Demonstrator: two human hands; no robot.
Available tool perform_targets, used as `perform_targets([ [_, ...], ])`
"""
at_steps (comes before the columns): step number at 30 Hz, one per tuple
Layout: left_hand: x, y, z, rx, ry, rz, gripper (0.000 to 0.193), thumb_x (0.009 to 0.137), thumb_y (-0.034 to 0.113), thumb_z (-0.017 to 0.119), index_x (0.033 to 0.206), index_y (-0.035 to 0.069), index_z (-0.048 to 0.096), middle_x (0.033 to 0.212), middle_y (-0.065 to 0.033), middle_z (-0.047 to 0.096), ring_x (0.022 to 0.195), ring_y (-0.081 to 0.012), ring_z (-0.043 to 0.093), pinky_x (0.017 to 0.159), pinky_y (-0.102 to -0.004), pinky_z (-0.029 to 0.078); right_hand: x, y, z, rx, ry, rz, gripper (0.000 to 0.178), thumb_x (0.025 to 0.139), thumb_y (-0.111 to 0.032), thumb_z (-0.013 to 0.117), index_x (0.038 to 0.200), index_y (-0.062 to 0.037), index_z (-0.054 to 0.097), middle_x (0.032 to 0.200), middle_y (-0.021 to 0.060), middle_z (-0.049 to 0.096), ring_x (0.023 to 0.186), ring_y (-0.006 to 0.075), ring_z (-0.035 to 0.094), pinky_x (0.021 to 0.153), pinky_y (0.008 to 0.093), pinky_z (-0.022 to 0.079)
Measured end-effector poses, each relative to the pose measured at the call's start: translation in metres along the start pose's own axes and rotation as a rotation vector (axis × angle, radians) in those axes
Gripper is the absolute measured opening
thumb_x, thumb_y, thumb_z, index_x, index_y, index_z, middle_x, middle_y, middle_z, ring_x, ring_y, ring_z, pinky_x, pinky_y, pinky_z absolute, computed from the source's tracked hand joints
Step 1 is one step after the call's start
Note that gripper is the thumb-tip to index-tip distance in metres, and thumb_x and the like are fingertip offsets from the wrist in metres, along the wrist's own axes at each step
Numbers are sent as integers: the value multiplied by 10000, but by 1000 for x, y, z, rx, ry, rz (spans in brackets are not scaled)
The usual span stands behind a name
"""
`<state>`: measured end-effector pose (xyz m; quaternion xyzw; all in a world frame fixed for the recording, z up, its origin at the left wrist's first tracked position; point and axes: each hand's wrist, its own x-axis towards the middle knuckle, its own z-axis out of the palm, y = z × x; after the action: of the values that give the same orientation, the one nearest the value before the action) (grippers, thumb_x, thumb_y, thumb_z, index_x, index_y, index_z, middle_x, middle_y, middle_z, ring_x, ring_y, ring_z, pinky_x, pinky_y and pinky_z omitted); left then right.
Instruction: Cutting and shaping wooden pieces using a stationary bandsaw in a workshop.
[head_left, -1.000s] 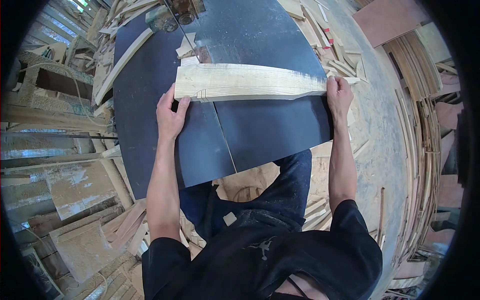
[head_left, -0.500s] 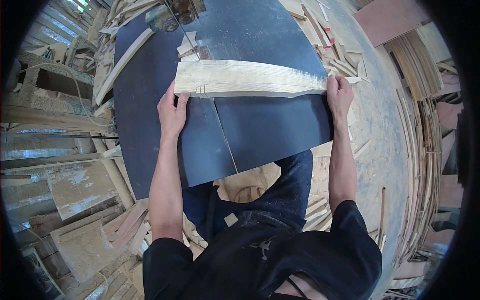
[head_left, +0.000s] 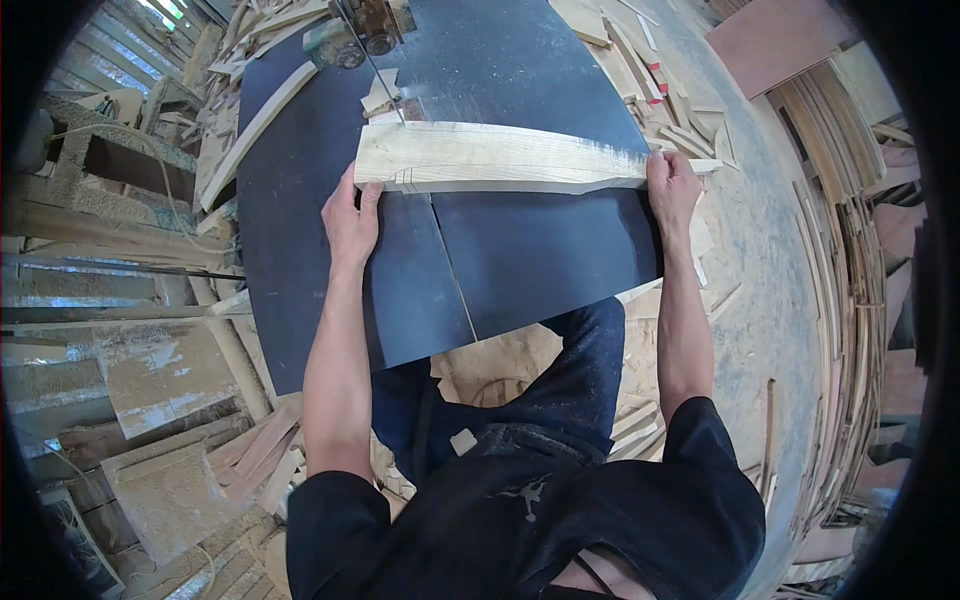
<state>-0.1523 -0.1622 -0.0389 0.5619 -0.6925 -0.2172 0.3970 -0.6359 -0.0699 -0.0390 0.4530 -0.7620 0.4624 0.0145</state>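
Observation:
A pale wooden board [head_left: 500, 155], with a curved far edge and pencil marks near its left end, lies across the dark saw table [head_left: 550, 235]. My left hand [head_left: 350, 225] grips its left end, thumb on the near edge and fingers around the end. At the narrower right end, my right hand [head_left: 674, 190] is closed on the wood, thumb on top. The thin band saw blade [head_left: 384, 82] comes down just beyond the board's far edge, close to its left end. Whether the blade touches the wood I cannot tell.
Beside the blade lies a small wood offcut [head_left: 380, 92], below the saw's guide assembly [head_left: 350, 42]. A long curved wood strip [head_left: 255, 135] rests at the table's left edge. Scrap pieces [head_left: 685, 120] are heaped at the right, and stacked strips [head_left: 835, 300] stand farther right.
The view has shifted slightly, so the table's left side and the board's left end appear farther right. Both hands keep the same grip, and the board stays close to the blade.

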Motion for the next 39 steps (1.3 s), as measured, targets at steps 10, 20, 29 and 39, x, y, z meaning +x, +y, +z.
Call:
perform_targets([
  [10,-28,13,-18,-23,-13,24,481,1014,274,731,1443,73,651,1303,-186,743,1247,-333,698,1074,-419,512,-1,11,-4,-16,-8,-26,340,975,-332,702,988,2,765,914,220,748,873,370,728,822,449,558],
  [20,-12,6,-4,-45,105,-57,506,1019,374,732,1438,100,662,1292,-186,753,1236,-350,710,1072,-427,522,8,-1,12,43,13,-38,332,979,-319,699,1038,0,774,951,228,764,922,365,741,851,435,563],
  [29,-5,1,-1,-7,115,-98,506,1016,392,733,1440,124,666,1317,-179,744,1264,-351,695,1086,-433,519,12,-1,17,21,5,-22,334,977,-309,689,1035,8,774,949,235,762,914,377,742,856,447,565],
  [39,-4,7,0,49,163,-106,484,1012,404,736,1408,130,688,1280,-180,753,1219,-365,711,1058,-440,534,13,-7,19,21,22,-50,324,970,-298,693,1016,14,771,962,242,762,929,387,744,869,447,569],
])
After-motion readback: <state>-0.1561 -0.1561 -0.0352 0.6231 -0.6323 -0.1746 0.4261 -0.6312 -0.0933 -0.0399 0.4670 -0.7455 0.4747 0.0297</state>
